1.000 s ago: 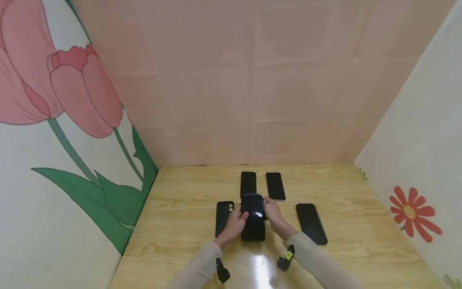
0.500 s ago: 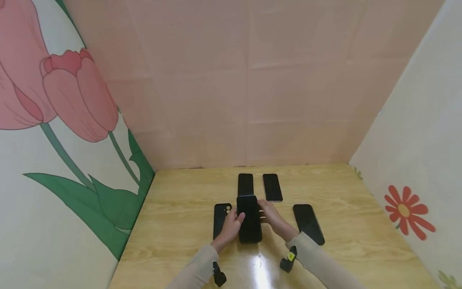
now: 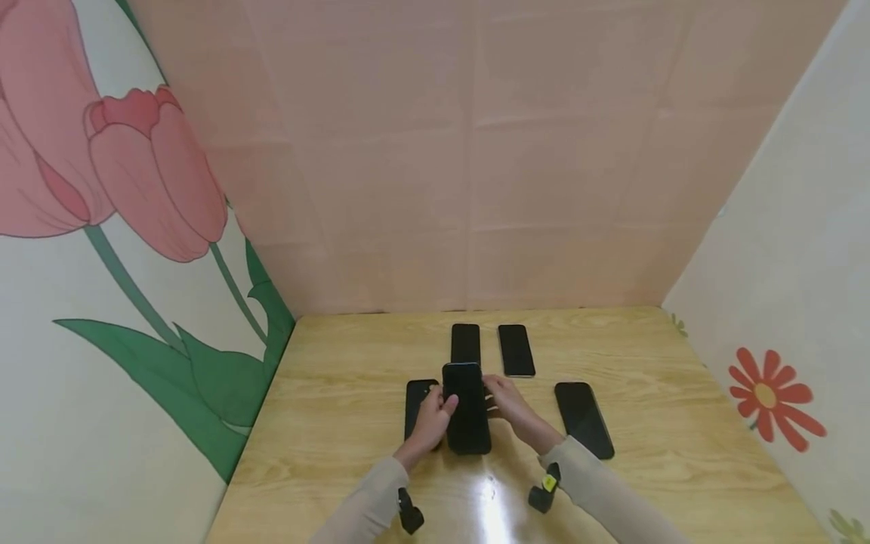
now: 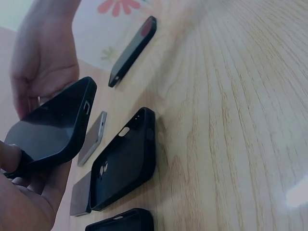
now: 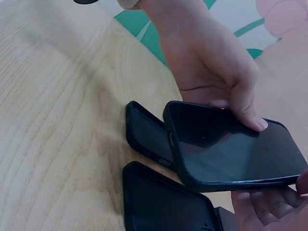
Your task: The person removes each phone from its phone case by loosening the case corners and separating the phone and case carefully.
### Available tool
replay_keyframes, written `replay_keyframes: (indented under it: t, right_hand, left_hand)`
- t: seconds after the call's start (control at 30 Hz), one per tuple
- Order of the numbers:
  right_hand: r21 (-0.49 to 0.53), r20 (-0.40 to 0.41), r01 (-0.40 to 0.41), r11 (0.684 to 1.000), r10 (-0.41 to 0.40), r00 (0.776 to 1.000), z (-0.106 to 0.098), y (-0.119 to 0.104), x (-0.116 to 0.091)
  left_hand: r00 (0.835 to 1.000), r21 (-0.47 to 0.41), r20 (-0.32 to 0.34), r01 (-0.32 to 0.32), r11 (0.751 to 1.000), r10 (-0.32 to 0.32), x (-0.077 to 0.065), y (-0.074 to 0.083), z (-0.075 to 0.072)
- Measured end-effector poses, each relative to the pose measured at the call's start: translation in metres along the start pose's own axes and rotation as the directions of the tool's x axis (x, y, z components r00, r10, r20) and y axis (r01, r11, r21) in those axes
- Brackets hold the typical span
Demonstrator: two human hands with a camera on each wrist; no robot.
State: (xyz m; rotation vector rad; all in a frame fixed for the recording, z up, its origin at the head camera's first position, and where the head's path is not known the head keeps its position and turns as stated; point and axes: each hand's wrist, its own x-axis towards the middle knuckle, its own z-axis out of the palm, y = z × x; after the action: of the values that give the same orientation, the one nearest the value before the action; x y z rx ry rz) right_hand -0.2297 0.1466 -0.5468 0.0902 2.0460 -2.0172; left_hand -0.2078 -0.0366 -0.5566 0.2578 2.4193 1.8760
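A phone in a black case is raised above the table, its dark screen facing up. My left hand grips its left side, thumb over the screen edge and fingers underneath. At its upper right side my right hand holds it, with fingers curled below it and the thumb at the corner. Close under the held phone lies a black phone case, inner side up; the phone hides it in the head view. A second black case with camera cutouts lies below my left hand.
Behind the held phone lie a black phone and a phone with a light edge. Another dark phone rests to the right, near my right forearm. The wooden table meets walls at the back and sides.
Both hands have shifted the held phone slightly left, and it has tilted so the bright reflection on its screen is gone. The things on the table have stayed put.
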Motion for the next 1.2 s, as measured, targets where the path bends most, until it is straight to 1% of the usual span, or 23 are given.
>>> replay_keyframes:
  t: [0.17,0.27,0.37,0.47,0.53,0.67,0.7,0.77,0.83,0.93,1.0,1.2]
  right_hand:
    - [-0.040,0.020,-0.003,0.999,0.004,1.000,-0.002,-0.001,-0.004]
    - [-0.061,0.021,0.004,0.998,-0.002,1.000,-0.002,0.000,-0.006]
    - [-0.073,0.012,0.003,0.997,-0.002,1.000,-0.003,0.003,-0.009]
    - [-0.076,0.011,-0.017,0.997,0.018,1.000,-0.003,0.005,-0.010]
    - [-0.083,0.014,-0.022,0.996,0.024,1.000,-0.002,0.007,-0.011]
    - [-0.108,0.013,-0.016,0.994,0.017,1.000,0.000,0.005,-0.012]
    - [-0.108,0.019,-0.010,0.994,0.012,1.000,-0.001,0.004,-0.013]
    - [-0.116,0.032,0.000,0.993,0.003,0.999,0.000,-0.005,-0.017]
    - [-0.112,0.039,0.004,0.994,0.000,0.999,0.000,-0.006,-0.017]
    - [-0.117,0.053,0.006,0.993,0.000,0.999,-0.001,-0.003,-0.017]
    - [-0.111,0.065,0.007,0.994,0.000,0.998,-0.002,0.007,-0.015]
    - [-0.080,0.136,0.012,0.997,-0.001,0.991,-0.004,0.010,-0.018]
  left_hand:
    - [1.000,0.022,-0.030,-0.010,1.000,0.011,0.004,0.000,-0.001]
    - [0.999,0.028,-0.035,-0.014,1.000,0.015,0.005,-0.002,-0.001]
    - [0.999,0.011,-0.029,-0.019,1.000,0.019,0.006,-0.002,0.000]
    - [1.000,-0.008,-0.026,-0.004,1.000,0.004,0.006,-0.002,0.000]
    - [0.999,-0.021,-0.033,0.009,1.000,-0.010,0.005,-0.002,-0.001]
    - [0.998,-0.031,-0.057,0.013,0.999,-0.014,0.005,0.000,-0.003]
    - [0.998,-0.034,-0.059,0.012,0.999,-0.014,0.005,0.001,-0.003]
    - [0.998,-0.043,-0.065,0.007,0.999,-0.009,0.007,0.004,-0.005]
    - [0.997,-0.039,-0.070,0.014,0.999,-0.017,0.008,0.007,-0.006]
    - [0.996,-0.034,-0.089,0.029,0.999,-0.032,0.008,0.008,-0.006]
    - [0.995,-0.025,-0.095,0.042,0.999,-0.045,0.007,0.008,-0.006]
    - [0.991,-0.043,-0.105,0.082,0.996,-0.086,0.010,0.007,-0.008]
